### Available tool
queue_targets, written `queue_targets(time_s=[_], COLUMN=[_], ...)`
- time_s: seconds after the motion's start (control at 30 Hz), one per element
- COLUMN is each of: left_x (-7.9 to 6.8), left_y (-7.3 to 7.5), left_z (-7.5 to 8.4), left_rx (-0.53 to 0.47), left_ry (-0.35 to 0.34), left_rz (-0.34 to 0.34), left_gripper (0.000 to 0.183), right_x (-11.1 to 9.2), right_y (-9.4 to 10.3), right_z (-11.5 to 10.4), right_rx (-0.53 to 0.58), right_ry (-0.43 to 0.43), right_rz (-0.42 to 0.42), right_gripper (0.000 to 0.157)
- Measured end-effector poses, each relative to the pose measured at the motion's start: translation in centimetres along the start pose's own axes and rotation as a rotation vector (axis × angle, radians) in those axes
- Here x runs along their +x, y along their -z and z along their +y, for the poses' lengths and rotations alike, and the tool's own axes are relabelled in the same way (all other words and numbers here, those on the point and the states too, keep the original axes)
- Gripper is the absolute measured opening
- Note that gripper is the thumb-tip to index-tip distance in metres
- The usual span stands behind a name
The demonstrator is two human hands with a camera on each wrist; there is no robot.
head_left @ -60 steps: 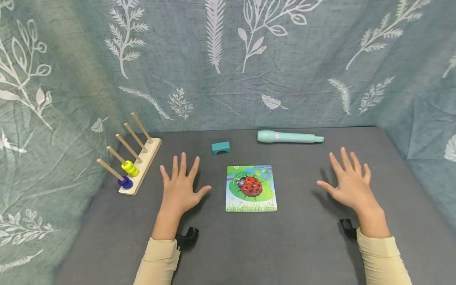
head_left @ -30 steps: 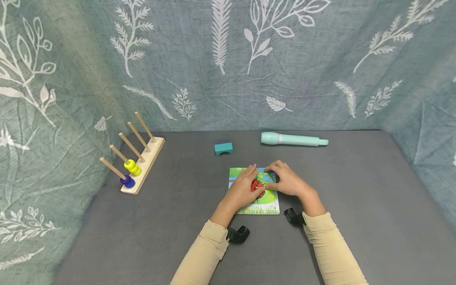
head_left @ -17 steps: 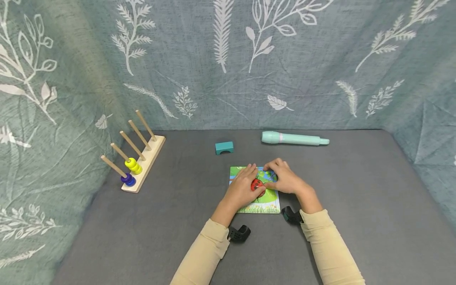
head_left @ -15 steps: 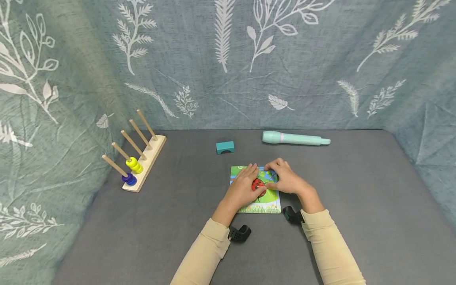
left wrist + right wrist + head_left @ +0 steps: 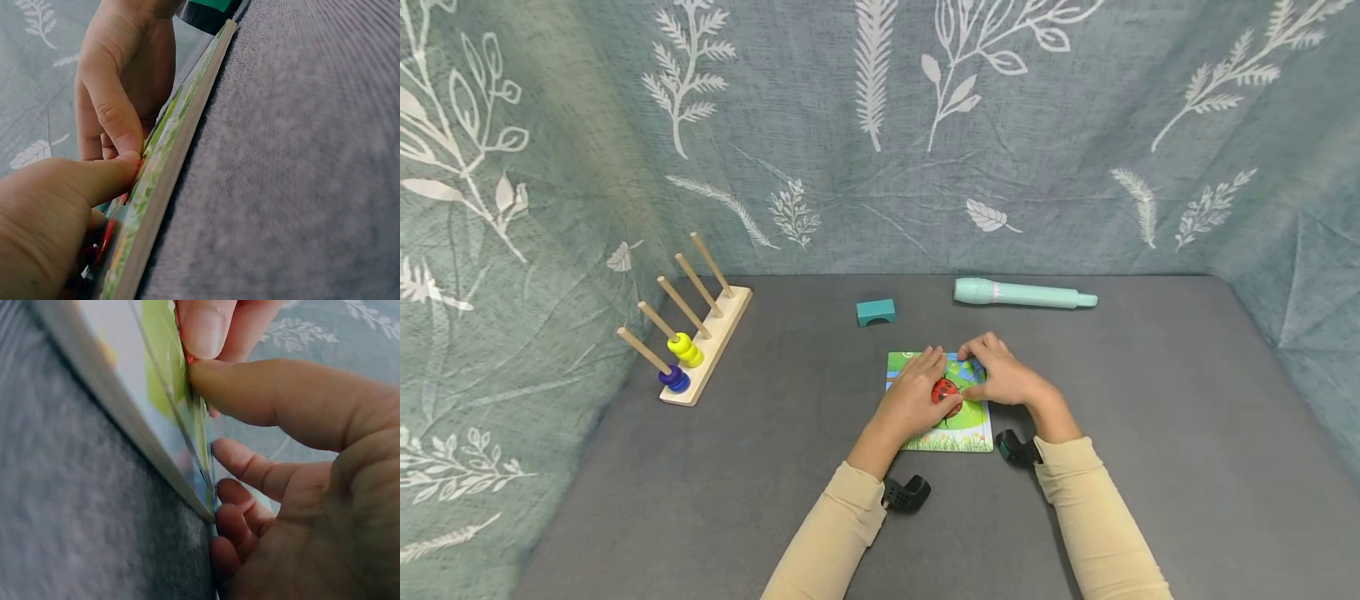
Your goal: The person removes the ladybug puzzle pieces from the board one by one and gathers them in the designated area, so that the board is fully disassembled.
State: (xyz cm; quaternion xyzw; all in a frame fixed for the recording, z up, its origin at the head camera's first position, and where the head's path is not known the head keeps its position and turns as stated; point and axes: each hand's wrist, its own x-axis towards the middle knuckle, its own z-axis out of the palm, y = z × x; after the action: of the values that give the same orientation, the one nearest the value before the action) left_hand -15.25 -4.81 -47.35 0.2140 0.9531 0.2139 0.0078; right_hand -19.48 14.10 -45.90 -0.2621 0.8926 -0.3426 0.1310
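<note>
On the dark table lies a square ladybug jigsaw puzzle [image 5: 966, 437], its seams showing in the right wrist view. My left hand [image 5: 913, 400] rests over its left half, fingers laid forward and thumb on the ladybug [image 5: 942, 387]. My right hand [image 5: 1006, 377] is curved over the upper right part; thumb and fingertips pinch a puzzle piece there. Both thumb tips meet near the ladybug's right side. The left wrist view shows the puzzle's pale edge [image 5: 181, 162] flat on the cloth; most left fingers are hidden there.
A teal arch block [image 5: 876, 312] lies behind the puzzle, with a mint-green toy microphone [image 5: 1026, 294] to its right. A wooden peg stand [image 5: 718, 337] with yellow and blue beads stands at the left. A patterned curtain [image 5: 820, 125] hangs behind.
Both hands have come inward from either side of the puzzle onto it. Over the last half second they hold nearly still; the view has shifted slightly.
</note>
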Motion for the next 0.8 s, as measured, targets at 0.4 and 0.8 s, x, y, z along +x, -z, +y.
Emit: queue_targets(time_s=[0.4,0.8], left_x=[0.04,-0.12], left_y=[-0.39,-0.25], left_z=[0.00,0.01], left_rx=[0.005,0.007], left_ry=[-0.003,-0.010], left_rz=[0.012,0.014], left_gripper=[0.068,0.068], right_x=[-0.49,-0.59], right_y=[-0.77,-0.51], right_z=[0.18,0.23], right_rx=[0.072,0.071], right_ry=[0.002,-0.005], right_rz=[0.014,0.027], right_gripper=[0.037,0.050])
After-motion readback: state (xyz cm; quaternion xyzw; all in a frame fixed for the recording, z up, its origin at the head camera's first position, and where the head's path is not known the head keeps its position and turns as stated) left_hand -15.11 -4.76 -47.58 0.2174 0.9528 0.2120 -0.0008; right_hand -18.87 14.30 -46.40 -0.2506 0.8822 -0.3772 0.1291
